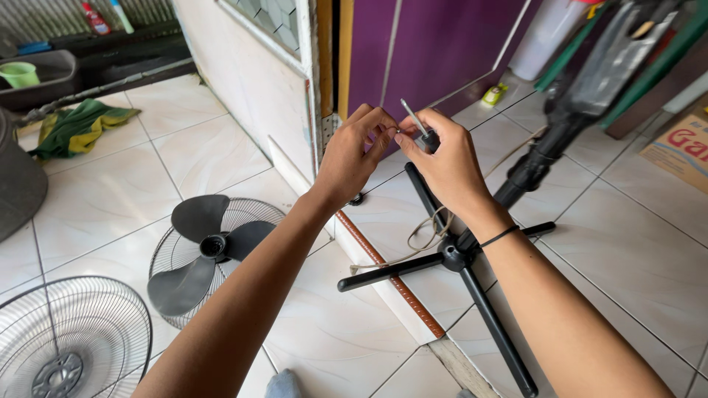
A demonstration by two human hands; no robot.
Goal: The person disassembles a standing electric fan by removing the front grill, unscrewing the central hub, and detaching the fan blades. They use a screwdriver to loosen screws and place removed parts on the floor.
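My right hand (pixel 442 158) grips a screwdriver (pixel 417 122) with a black handle, its metal shaft pointing up and left. My left hand (pixel 358 147) meets it, fingertips pinched on something small at the right hand's fingers; I cannot make out what it is. Both hands hover above a black cross-shaped fan stand base (pixel 457 258) lying on the tiled floor, with its black pole (pixel 549 144) leaning away to the upper right. A beige cord (pixel 424 228) loops over the base.
A fan grille with a black three-blade propeller (pixel 206 247) lies on the tiles at left, another wire grille (pixel 66 343) at the bottom left. A raised tiled threshold (pixel 383 269) crosses the floor. A green cloth (pixel 77 125), a cardboard box (pixel 682 147) and a purple door (pixel 435 51) surround the spot.
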